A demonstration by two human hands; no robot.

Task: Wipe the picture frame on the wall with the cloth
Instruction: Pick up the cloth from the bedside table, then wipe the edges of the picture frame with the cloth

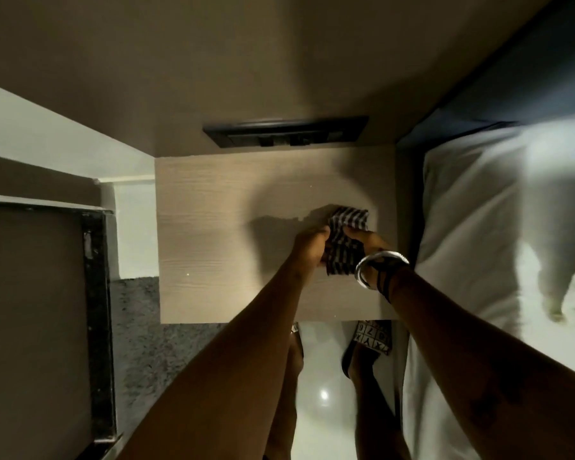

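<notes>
A black-and-white checked cloth [346,240] is bunched above the right side of a pale wooden bedside table [210,234]. My left hand [309,247] grips its left edge and my right hand [369,242], with silver bangles at the wrist, grips its right edge. Both hands hold the cloth just over the tabletop. No picture frame shows in this view.
A black switch panel [286,134] sits on the beige wall behind the table. A bed with white sheets [478,227] lies to the right. A dark-framed panel [93,310] stands at the left, with grey carpet [140,327] beside it. My feet in sandals [372,340] stand on glossy white floor.
</notes>
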